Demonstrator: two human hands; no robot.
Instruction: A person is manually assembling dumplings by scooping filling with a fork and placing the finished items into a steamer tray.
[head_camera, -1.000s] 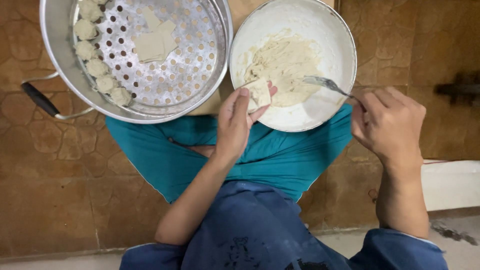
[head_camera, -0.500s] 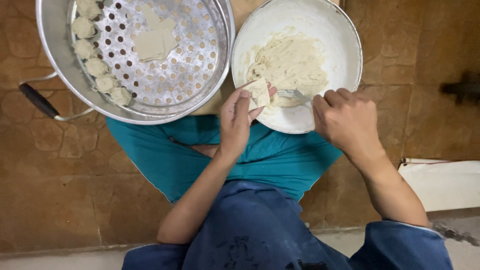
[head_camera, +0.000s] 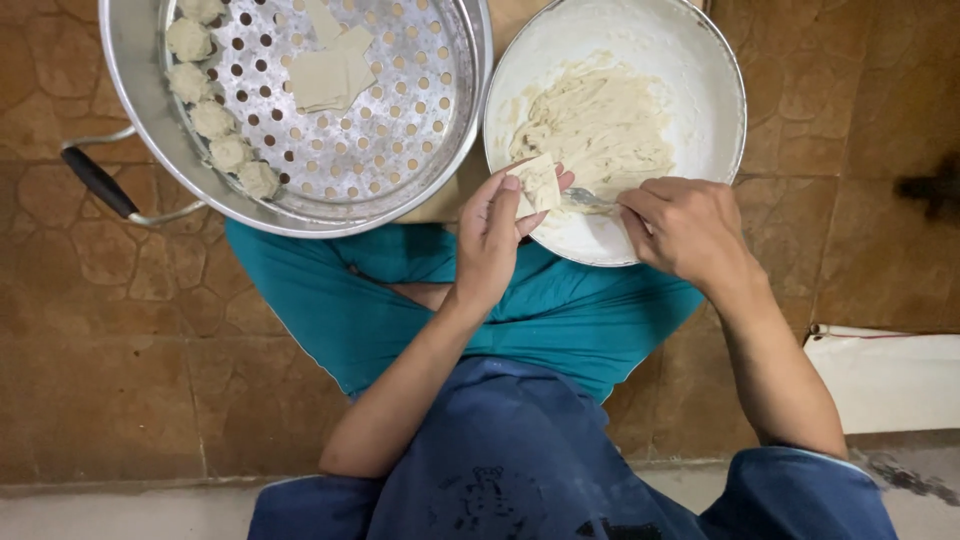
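Over the bowl (head_camera: 700, 60), the left hand (head_camera: 495, 240) cups 1 wrapper (head_camera: 538, 182) flat; the right hand (head_camera: 685, 225) pinches a fork (head_camera: 590, 200). Best to centre a small dab, edges kept clean.

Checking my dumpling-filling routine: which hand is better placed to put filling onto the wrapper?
Right. The right hand holds the spoon at the filling, tip beside the wrapper; the left hand is busy cradling it.
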